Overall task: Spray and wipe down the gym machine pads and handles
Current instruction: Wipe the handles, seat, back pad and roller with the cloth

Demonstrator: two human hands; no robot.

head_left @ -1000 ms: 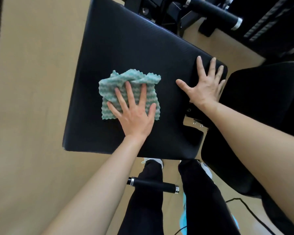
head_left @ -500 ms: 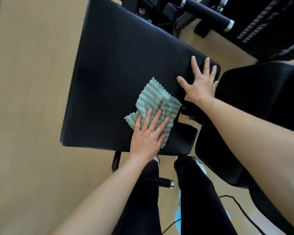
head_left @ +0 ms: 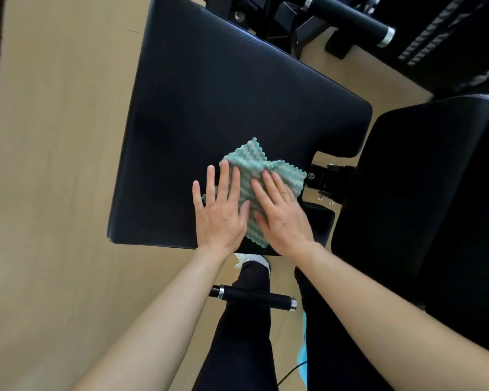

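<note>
Nearest: black trouser legs (head_left: 237, 348), short black handle (head_left: 254, 298) with chrome ends crossing in front of them. Next: left hand (head_left: 222, 213) and right hand (head_left: 280, 214) side by side, fingers straight, palms flat, pressing green-white wavy cloth (head_left: 249, 165) on near right part of black seat pad (head_left: 223, 108). Second black pad (head_left: 421, 193) at right. Far: longer black handle (head_left: 350, 18).

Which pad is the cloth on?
The larger left pad: the green cloth lies near its close right corner. The right pad carries none.
</note>
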